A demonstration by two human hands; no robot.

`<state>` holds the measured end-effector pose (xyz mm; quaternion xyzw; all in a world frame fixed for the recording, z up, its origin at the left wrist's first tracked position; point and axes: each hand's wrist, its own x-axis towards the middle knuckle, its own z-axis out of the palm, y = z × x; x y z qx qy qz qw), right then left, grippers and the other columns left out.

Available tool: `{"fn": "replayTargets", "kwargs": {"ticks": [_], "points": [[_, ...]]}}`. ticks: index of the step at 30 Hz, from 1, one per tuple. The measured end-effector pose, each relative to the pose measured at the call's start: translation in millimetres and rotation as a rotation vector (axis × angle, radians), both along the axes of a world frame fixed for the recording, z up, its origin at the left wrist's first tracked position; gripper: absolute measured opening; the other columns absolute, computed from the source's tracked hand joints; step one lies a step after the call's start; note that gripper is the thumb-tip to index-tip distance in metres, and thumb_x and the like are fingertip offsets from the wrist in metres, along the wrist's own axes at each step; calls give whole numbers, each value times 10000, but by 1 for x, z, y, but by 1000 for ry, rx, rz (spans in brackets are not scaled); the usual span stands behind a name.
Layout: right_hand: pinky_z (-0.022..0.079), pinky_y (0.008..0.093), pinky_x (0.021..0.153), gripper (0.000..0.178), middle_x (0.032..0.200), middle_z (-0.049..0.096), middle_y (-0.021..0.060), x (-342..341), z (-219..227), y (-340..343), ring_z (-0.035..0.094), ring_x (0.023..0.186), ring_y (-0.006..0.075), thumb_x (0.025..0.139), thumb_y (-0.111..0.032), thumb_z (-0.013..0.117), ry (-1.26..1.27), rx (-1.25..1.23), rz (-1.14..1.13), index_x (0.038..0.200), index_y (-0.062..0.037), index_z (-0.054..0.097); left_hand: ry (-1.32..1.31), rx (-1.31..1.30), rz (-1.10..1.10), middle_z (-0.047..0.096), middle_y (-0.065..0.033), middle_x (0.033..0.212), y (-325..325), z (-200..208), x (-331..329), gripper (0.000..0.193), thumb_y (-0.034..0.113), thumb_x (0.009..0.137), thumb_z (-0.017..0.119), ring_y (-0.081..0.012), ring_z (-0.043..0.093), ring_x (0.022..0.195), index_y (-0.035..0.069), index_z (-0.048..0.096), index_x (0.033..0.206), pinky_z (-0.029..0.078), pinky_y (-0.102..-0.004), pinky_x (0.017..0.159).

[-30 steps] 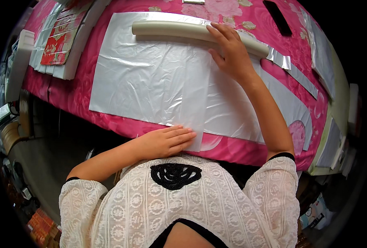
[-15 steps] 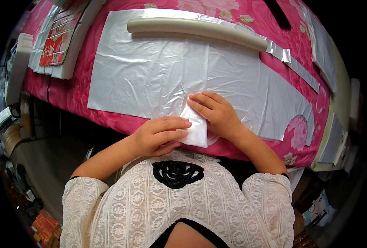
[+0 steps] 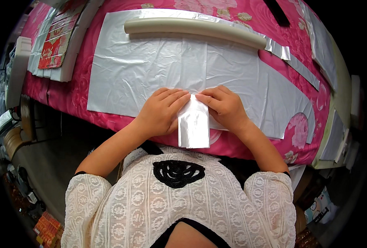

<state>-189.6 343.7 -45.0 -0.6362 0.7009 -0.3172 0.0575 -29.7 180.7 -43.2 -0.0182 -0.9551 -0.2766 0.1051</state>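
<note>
A small folded rectangle of shiny white plastic film lies upright in front of me, over the near edge of a large silver-white plastic sheet. My left hand grips its far left corner, fingers bent together and fingertips at the top fold. At the far right corner my right hand does the same, thumb side against the film. The fingertips of both hands almost meet there. What lies under the curled fingers is hidden.
A long beige tube rests across the far part of the sheet. Pink floral cloth covers the table. White stacked packs with a red printed card stand at the far left. Silver strips lie at the right.
My left hand has moved up from the film's lower left side to its far left corner. My right hand has shifted slightly right. The film now lies straighter and flatter.
</note>
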Motion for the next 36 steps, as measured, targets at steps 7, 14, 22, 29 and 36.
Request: {"fn": "replayTargets", "kwargs": {"ticks": [7,14,22,29,36], "points": [[438,274,531,251,572,603,63,-22,18,-35,566,508,118,856,-193,584,-759,451,-344,725,6,661,14,525,296,454,-230,1287,0,7,-12,536,206,860,533,-361,451,1182,-28,379,1317,344,-431,997],[419,226,495,286,571,589,30,-38,21,-49,559,503,89,852,-224,615,-900,642,-359,703,19,635,-126,-76,73,220,-224,1463,21,-6,-13,755,349,826,556,-345,209,1368,-47,249,1390,173,-453,1101],[476,288,629,291,783,651,106,-9,27,-40,617,678,165,771,-198,694,-421,504,-467,982,-10,625,-193,-181,117,196,-205,1480,29,-16,-11,846,503,808,514,-311,139,1395,-62,263,1385,69,-427,1128],[333,410,1038,510,1312,482,112,-27,-9,-27,442,1222,263,760,-224,667,350,69,1,1216,-44,530,-152,-167,104,272,-203,1444,26,-15,-14,675,341,838,537,-313,231,1361,-42,326,1352,166,-425,1108],[383,375,1004,407,1257,532,110,-43,-1,-34,489,1170,269,779,-122,600,207,79,61,1169,-17,557,250,-292,19,656,-65,982,-7,-14,-29,130,50,748,635,-200,637,920,28,622,876,504,-330,817]]}}
